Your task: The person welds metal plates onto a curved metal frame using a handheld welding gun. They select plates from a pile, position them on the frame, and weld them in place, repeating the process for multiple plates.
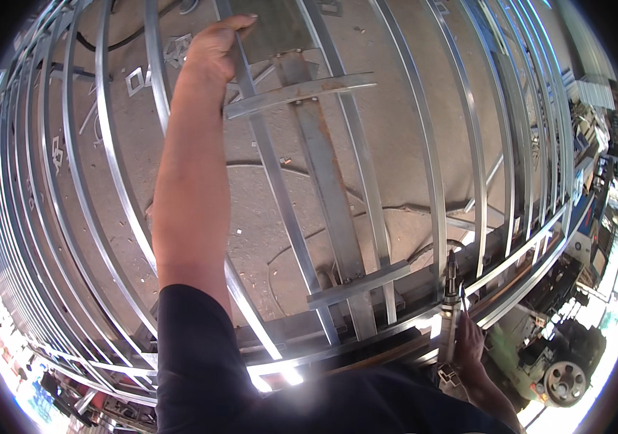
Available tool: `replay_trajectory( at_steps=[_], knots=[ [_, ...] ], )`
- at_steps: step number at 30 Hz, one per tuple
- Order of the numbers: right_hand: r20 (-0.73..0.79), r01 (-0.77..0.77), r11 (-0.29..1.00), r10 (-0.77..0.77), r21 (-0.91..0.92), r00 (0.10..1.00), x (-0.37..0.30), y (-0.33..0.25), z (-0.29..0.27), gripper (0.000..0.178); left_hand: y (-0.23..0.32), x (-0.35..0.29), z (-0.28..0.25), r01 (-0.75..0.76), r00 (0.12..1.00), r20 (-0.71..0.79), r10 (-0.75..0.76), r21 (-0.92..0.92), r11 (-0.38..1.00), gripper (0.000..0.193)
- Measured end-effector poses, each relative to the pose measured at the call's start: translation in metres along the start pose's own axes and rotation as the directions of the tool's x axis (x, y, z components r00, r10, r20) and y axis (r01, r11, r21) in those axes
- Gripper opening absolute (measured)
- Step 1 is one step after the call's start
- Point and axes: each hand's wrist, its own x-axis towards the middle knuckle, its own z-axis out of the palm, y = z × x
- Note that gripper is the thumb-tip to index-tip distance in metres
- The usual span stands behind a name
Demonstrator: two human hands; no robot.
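My left arm reaches far forward over a frame of parallel silver metal bars. At its end my left hand point(213, 49) is closed round one bar point(260, 134), with a finger or thumb stretched past it to the right. Close to my body on the right, my right hand point(470, 341) holds a slim metal tool point(450, 307) whose narrow tip points away from me; its exact kind is unclear. A short flat crosspiece point(301, 94) lies across two bars just below the left hand. Another short crosspiece point(359, 284) lies across them nearer to me.
Under the bars runs a wider rusty metal beam point(320, 173). Cables point(280, 168) and small metal offcuts point(135, 81) lie on the concrete floor point(273, 239). The frame's near rail point(367, 343) passes in front of my body. At the lower right stands a machine with a spoked wheel point(564, 383).
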Motion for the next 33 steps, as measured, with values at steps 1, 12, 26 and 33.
replay_trajectory(
  at_steps=[1, 12, 26, 33],
  knots=[
    [0.071, -0.019, 1.000, 0.021, -0.024, 0.997, -0.002, 0.004, -0.011, 0.049, 0.000, 0.000, -0.002, -0.026, 1.000, -0.001, 0.026, 0.016, 1.000, 0.024],
    [-0.023, 0.031, 0.964, -0.026, 0.262, 0.999, 0.128, -0.023, -0.222, 0.044, 0.010, -0.002, 0.008, -0.009, 1.000, 0.016, 0.007, 0.099, 0.995, 0.020],
    [-0.021, 0.024, 0.013, -0.199, 1.000, 0.980, 0.526, -0.134, -0.210, 0.043, 0.000, -0.002, 0.001, 0.068, 0.998, -0.008, -0.068, -0.050, 0.996, 0.026],
    [0.133, -0.167, -0.142, -0.222, 0.976, 0.966, 0.518, -0.143, -0.140, 0.049, -0.003, 0.001, -0.002, 0.086, 0.996, 0.016, -0.085, -0.067, 0.994, 0.024]
  ],
)
